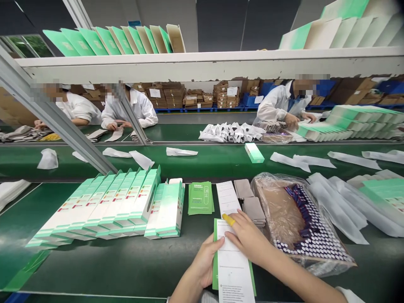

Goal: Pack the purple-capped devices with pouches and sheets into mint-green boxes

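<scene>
My left hand grips a green booklet with a long white printed leaflet lying over it, thumb on top. My right hand, a yellow cover on one finger, pinches the leaflet's upper part. Just beyond its fingertips lies a pile of white leaflets. Green booklets are stacked to the left of that pile. On its right sit small grey folded pouches, partly behind my right hand. A plastic-wrapped tray of small batteries stands right of my right forearm.
Green-and-white boxes lean in a row at the left. White sleeves lie at the right. Across the green belt, which carries one box, several people in white coats work. A shelf with open boxes spans overhead.
</scene>
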Available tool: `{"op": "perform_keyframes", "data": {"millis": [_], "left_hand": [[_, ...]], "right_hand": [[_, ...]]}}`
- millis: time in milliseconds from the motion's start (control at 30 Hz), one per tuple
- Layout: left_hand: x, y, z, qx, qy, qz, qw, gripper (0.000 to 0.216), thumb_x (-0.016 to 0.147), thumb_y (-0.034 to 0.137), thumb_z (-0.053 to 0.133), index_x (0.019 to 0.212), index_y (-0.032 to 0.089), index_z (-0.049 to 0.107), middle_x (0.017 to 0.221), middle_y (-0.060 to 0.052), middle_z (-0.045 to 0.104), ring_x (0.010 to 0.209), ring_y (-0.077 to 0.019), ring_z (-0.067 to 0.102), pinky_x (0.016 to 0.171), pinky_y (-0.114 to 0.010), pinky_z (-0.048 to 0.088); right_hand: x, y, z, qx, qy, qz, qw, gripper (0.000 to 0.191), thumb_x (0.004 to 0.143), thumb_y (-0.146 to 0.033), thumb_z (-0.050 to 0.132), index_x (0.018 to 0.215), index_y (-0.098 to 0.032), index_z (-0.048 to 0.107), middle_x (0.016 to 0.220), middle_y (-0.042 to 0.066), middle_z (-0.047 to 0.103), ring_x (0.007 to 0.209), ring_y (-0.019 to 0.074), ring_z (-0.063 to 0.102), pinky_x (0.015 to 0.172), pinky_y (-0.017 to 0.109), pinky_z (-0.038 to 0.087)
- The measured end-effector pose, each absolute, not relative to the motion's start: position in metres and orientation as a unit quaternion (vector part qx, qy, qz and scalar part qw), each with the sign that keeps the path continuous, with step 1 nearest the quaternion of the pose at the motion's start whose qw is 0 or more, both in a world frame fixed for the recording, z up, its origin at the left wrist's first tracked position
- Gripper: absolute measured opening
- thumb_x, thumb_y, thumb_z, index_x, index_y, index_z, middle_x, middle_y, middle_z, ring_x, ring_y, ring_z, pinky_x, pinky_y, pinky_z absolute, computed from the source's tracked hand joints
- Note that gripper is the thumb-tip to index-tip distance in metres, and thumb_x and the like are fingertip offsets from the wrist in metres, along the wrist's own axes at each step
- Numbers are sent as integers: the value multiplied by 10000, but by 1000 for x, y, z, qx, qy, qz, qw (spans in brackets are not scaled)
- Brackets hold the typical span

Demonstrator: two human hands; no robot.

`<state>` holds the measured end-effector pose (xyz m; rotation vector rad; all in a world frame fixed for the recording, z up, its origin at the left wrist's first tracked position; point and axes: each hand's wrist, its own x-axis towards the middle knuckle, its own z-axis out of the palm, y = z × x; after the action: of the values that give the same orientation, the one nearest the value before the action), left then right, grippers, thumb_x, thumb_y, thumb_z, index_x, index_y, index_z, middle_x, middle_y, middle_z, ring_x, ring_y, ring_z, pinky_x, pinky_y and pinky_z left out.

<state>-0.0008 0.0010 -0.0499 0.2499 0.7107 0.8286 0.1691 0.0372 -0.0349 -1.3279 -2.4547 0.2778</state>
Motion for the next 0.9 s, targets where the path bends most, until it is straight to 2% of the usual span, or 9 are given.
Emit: {"op": "perform_keyframes", "data": {"millis": [100,200,300,400,500,700,900], "left_hand": [[0,1,-53,118,347,391,844,370,807,181,718,1157,113,619,927,-143,769,782,-273,739,731,-388,575],[-2,2,-53,115,360,393,838,376,774,171,749,1126,104,636,942,-142,769,791,-262,737,737,-363,572],[-7,5,-52,114,383,395,827,368,765,166,761,1106,102,641,957,-144,770,799,-260,738,751,-369,576],[-12,8,-53,108,404,394,819,329,781,155,740,1089,109,633,941,-142,774,797,-265,743,747,-385,583],[-14,8,-55,97,408,388,821,314,798,140,719,1094,107,621,962,-147,772,815,-266,745,748,-383,583],[-12,7,-59,90,409,381,824,342,815,135,704,1139,106,599,993,-150,769,858,-281,747,761,-386,580],[-13,6,-67,108,398,386,825,337,815,156,712,1127,106,596,978,-146,771,825,-269,745,760,-396,583]], "right_hand": [[166,33,-37,-467,-862,103,169,341,947,-235,539,1269,-134,586,1092,106,698,1095,254,614,1119,491,362],[183,44,-32,-528,-833,53,155,285,984,-247,464,1225,-201,610,1123,81,696,1075,229,618,1029,420,440],[212,65,-31,-638,-760,-36,119,306,994,-306,420,1123,-143,644,1119,186,673,1042,326,611,889,479,475],[233,77,-39,-690,-717,-64,83,361,938,-380,527,1065,-63,642,1012,277,657,953,413,617,806,533,466],[237,78,-52,-703,-705,-63,62,424,895,-369,598,1155,-34,593,1019,278,646,905,404,642,768,482,481],[229,73,-65,-709,-702,-39,64,567,903,-304,591,1365,-25,416,1093,268,615,802,329,685,665,371,502],[224,70,-64,-712,-700,-31,48,710,889,-317,600,1454,-15,293,1062,261,626,742,338,690,610,386,506]]}}
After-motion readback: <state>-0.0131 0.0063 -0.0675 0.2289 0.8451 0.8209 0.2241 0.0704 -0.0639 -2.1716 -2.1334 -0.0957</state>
